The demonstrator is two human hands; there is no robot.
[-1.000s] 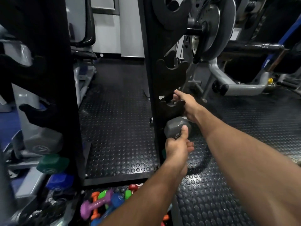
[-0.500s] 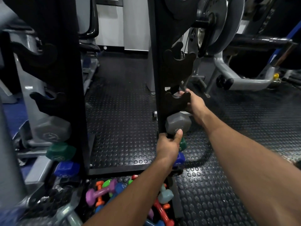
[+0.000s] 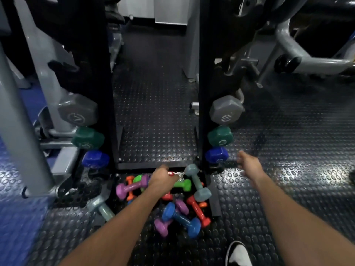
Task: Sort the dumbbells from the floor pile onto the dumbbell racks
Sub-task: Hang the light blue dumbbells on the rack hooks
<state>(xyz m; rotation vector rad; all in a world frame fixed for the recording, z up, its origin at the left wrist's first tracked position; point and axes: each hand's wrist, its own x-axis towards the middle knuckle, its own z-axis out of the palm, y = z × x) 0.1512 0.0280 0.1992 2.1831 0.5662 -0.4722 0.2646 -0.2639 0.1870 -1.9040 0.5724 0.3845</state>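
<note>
Several small coloured dumbbells lie in a floor pile between two black racks: a purple one (image 3: 130,187), a green one (image 3: 182,184), a pale teal one (image 3: 196,183), a blue one (image 3: 180,219) and a red one (image 3: 197,210). My left hand (image 3: 163,176) reaches into the pile, fingers curled over another red dumbbell (image 3: 171,174). My right hand (image 3: 247,162) hovers open and blurred beside the right rack (image 3: 209,64), holding nothing. That rack carries grey (image 3: 225,110), green (image 3: 221,136) and blue (image 3: 217,155) dumbbells. The left rack (image 3: 92,64) carries the same three colours.
A pale dumbbell (image 3: 100,206) lies apart at the left of the pile. A grey machine post (image 3: 19,112) stands at the left, a gym machine (image 3: 307,54) at the back right. My shoe (image 3: 238,254) is on the studded rubber floor.
Both hands have left the grey dumbbell on the right rack. The view has tilted down; my left hand dropped into the pile and my right hand lowered beside the rack.
</note>
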